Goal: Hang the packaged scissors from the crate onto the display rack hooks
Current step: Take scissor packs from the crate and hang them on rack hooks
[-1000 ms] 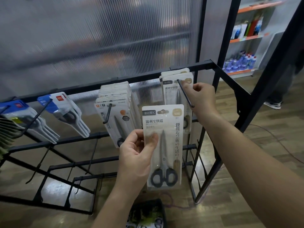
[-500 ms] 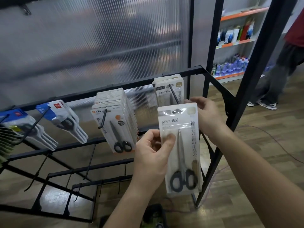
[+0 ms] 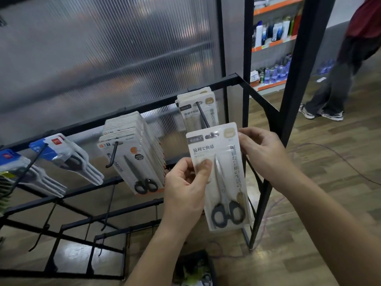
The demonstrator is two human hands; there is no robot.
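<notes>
Both hands [image 3: 184, 189] [image 3: 262, 150] grip scissors pack [image 3: 225, 174]; crate [image 3: 198, 255] contents unclear.

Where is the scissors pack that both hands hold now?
In the head view, right of centre, the scissors pack is held between the left hand and the right hand, its top near the tip of the rightmost hook.

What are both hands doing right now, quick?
Left hand: holding the scissors pack, thumb on its front.
Right hand: pinching the same pack's top right edge.
</notes>
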